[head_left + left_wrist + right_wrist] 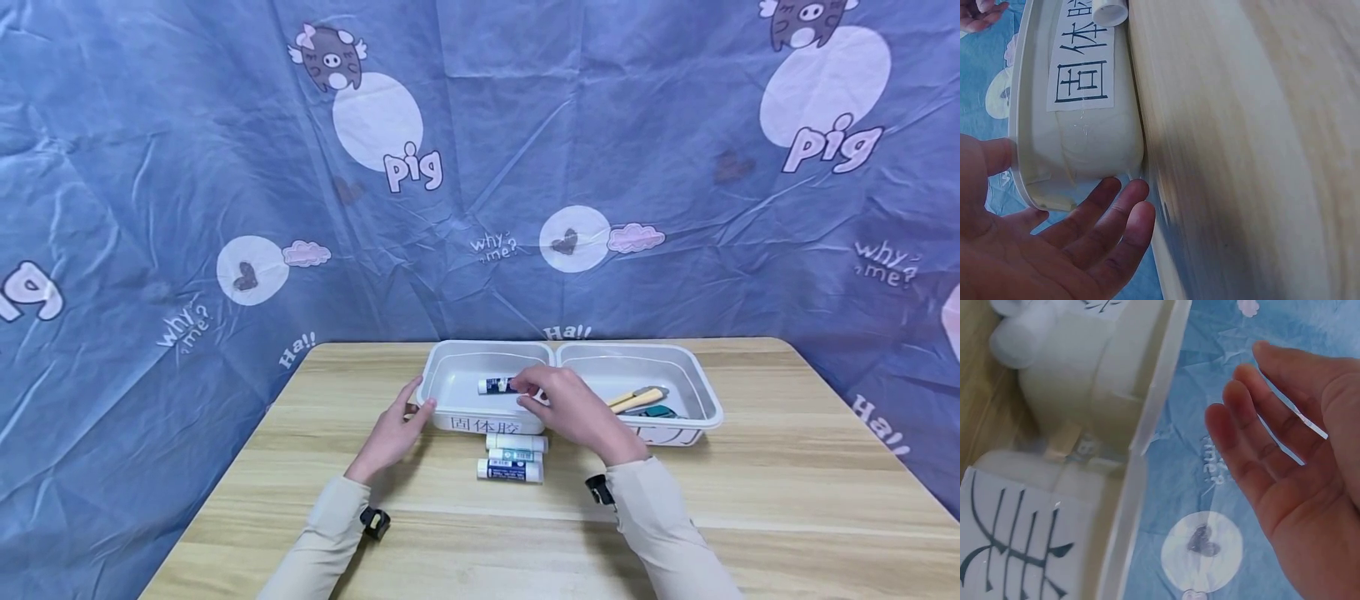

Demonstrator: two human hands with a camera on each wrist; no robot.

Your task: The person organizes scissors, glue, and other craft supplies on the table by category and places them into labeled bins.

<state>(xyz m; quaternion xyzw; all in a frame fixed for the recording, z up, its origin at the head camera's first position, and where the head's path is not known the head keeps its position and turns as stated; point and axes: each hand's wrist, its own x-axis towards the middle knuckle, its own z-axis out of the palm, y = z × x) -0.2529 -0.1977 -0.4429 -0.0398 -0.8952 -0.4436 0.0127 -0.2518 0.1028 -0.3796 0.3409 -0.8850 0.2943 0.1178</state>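
Observation:
Inside the left white bin (450, 403) shows a dark-blue and white glue stick (495, 386). My right hand (558, 400) is over this bin, its fingertips overlapping the stick's right end in the head view. From the right wrist, the right hand (1297, 456) has loosely bent fingers and an unfilled gap before the thumb. My left hand (393, 429) rests at the bin's left end, thumb at the rim and relaxed fingers beside the end wall. In front of the bin lie three glue sticks: a pale one (517, 442), a teal-labelled one (516, 456) and a dark-blue one (510, 471).
A second white bin (712, 400) adjoins on the right, holding a yellow utility knife (637, 400) and a dark green tool (658, 412). Both bins carry paper labels on their fronts. Behind the wooden table (450, 542) hangs a blue printed cloth (487, 167).

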